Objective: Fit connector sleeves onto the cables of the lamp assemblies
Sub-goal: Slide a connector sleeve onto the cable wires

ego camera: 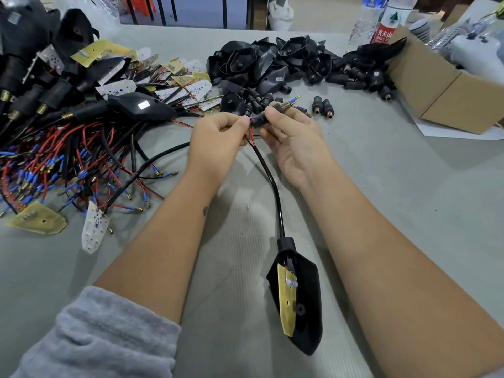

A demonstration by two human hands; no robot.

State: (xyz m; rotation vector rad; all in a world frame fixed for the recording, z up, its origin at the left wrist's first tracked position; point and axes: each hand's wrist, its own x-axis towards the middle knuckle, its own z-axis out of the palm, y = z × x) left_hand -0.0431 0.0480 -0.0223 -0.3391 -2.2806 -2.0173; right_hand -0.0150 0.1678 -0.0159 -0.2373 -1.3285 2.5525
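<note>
**Two hands work a sleeve onto one lamp cable**

Head view: two hands meet above the grey tabletop (381, 186). The left hand (215, 140) pinches the thin red and black wires where they leave the cable's end. The right hand (291, 140) is curled round a black connector sleeve (259, 120), thumb on top; a brass threaded tip and a blue-capped terminal stick out past its fingers. How far the wires sit inside the sleeve is hidden by the fingers.

One black cable (272, 184) runs from the hands down to one lamp housing (300, 301), a pointed black shell lying between the forearms with a yellow circuit board inside.

Two loose sleeves (323, 107) stand just beyond the right hand. The wired pile (68, 148) at left and the heap of empty housings (272, 61) are too tangled to count. One cardboard box (447, 88) is cut off at right.
</note>
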